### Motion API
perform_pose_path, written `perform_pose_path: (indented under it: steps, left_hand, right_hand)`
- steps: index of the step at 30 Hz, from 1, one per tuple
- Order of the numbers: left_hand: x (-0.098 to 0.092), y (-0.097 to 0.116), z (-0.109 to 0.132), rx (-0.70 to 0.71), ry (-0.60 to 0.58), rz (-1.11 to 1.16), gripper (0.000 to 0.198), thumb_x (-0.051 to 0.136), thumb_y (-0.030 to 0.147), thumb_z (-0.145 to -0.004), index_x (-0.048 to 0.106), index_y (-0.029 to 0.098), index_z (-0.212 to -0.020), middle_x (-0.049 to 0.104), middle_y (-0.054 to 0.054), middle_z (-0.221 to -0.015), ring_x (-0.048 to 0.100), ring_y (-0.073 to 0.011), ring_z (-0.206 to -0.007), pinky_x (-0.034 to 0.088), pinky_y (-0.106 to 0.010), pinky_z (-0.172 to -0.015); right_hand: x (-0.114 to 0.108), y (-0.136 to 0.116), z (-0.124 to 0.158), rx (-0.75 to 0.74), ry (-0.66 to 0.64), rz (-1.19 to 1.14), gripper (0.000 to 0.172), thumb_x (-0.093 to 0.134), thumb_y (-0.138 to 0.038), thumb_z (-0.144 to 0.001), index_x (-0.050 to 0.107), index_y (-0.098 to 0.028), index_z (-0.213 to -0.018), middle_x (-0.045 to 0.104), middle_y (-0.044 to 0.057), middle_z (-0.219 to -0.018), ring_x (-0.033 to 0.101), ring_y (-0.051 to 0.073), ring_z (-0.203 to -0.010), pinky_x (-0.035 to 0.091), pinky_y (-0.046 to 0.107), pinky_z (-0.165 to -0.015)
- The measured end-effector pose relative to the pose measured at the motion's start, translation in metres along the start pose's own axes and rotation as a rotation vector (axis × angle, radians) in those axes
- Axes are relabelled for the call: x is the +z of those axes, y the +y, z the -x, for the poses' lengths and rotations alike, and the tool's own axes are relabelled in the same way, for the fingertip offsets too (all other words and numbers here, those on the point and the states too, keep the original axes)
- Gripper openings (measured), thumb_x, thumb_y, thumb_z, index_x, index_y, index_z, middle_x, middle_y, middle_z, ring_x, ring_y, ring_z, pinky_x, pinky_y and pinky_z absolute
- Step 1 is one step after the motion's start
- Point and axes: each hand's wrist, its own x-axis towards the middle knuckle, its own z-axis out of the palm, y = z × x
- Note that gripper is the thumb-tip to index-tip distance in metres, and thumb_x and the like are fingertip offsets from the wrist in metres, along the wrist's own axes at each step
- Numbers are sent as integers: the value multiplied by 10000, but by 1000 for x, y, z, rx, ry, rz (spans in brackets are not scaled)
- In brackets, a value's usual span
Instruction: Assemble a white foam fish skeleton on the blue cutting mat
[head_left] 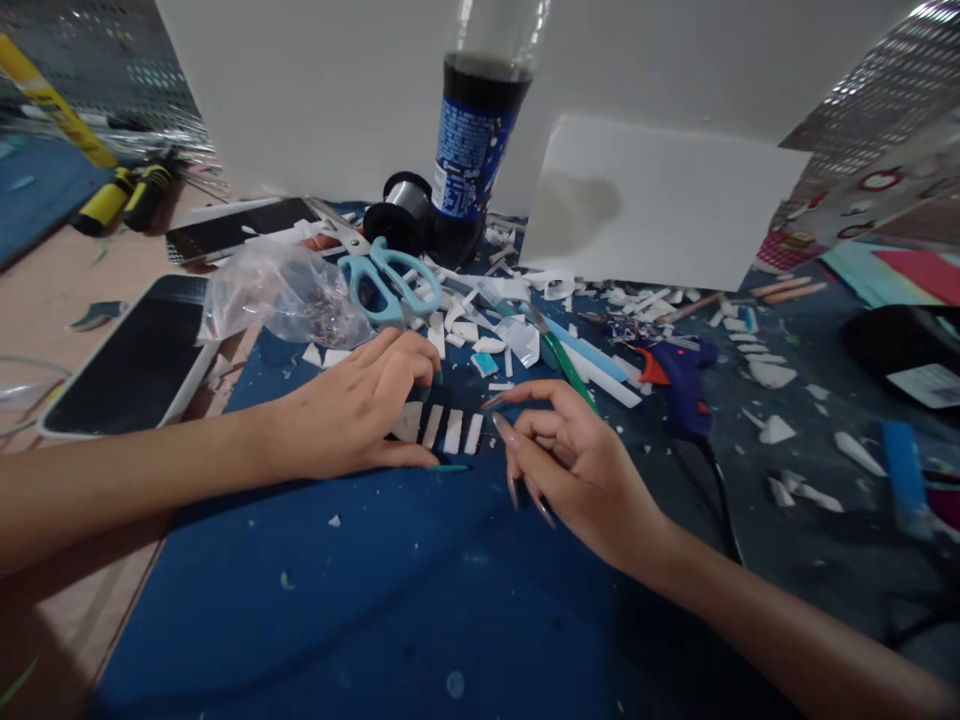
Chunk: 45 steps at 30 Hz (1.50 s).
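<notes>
Several short white foam-like strips (453, 431) lie side by side on the blue mat (360, 590), between my two hands. My left hand (367, 405) rests around their left end, thumb stretched along the lower edge and index finger bent above. A wider white piece (408, 422) is partly covered by that hand. Just right of the strips is my right hand (574, 460), with thumb and index tips close but a small gap between them. Its other fingers are loosely bent, and I see nothing held in it.
Behind the hands are light-blue scissors (386, 285), a plastic bag (277, 290), a wire spool (401, 210), a cola bottle (476, 150) and a green-handled tool (562, 360). A glue gun (679, 385) lies right, a phone (135, 355) left. White scraps (772, 375) are scattered about.
</notes>
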Motion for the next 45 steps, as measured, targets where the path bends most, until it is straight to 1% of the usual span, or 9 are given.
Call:
perform_pose_path:
  steps: [3, 8, 15, 20, 24, 31, 37, 45]
  left_hand:
    - [1, -1, -1, -14, 1, 17, 478, 585, 528, -834, 362, 130, -976, 522, -213, -1046, 541, -321, -975, 494, -529, -822]
    - [3, -2, -2, -20, 16, 32, 471, 591, 532, -828, 364, 145, -971, 525, -200, -1043, 538, -315, -964, 506, -486, -769]
    - [3, -2, -1, -13, 2, 43, 437, 547, 522, -863, 351, 150, -979, 515, -186, -1050, 530, -291, -971, 481, -542, -842]
    - [4, -3, -1, -17, 3, 37, 441, 559, 523, -857, 349, 159, -990, 517, -177, -1061, 531, -288, -983, 462, -558, -879]
    - [3, -3, -1, -6, 3, 36, 446, 560, 515, -858, 350, 144, -987, 521, -202, -1050, 533, -298, -971, 472, -552, -854]
    - [1, -1, -2, -17, -21, 32, 416, 555, 486, -873, 348, 145, -991, 517, -197, -1056, 525, -304, -995, 456, -566, -870]
    - [2, -2, -2, -10, -7, 28, 434, 564, 508, -860, 350, 150, -980, 515, -192, -1055, 518, -299, -984, 478, -515, -836]
    - [3, -1, -1, -40, 2, 34, 422, 577, 501, -854, 371, 160, -993, 524, -186, -1064, 517, -310, -1001, 484, -507, -809]
  right_hand:
    - [0, 1, 0, 4, -1, -1, 164, 458, -289, -951, 425, -190, -1079, 564, -60, -576, 531, 87, -413, 431, 211, -404]
    - [0, 0, 1, 2, 9, 15, 167, 465, -283, -947, 429, -185, -1078, 555, -63, -568, 541, 87, -421, 430, 208, -409]
    - [2, -6, 2, 21, 34, 106, 165, 451, -256, -939, 431, -167, -1076, 549, -56, -545, 503, 89, -409, 395, 221, -405]
    - [3, -6, 2, 29, 43, 147, 171, 460, -236, -924, 431, -167, -1077, 570, -50, -545, 523, 100, -416, 393, 225, -407]
    - [3, -5, 2, 16, 40, 180, 153, 456, -205, -922, 435, -169, -1069, 565, -62, -530, 496, 80, -392, 384, 207, -403]
    - [4, -6, 2, 25, 54, 224, 165, 448, -183, -914, 446, -144, -1074, 550, -62, -527, 460, 66, -361, 363, 204, -384]
    - [5, -6, 2, 46, 62, 240, 167, 442, -201, -913, 445, -146, -1071, 543, -60, -534, 454, 68, -361, 363, 217, -393]
    - [6, -6, 0, 17, 74, 300, 173, 435, -208, -914, 451, -145, -1074, 491, -70, -517, 441, 77, -379, 338, 220, -389]
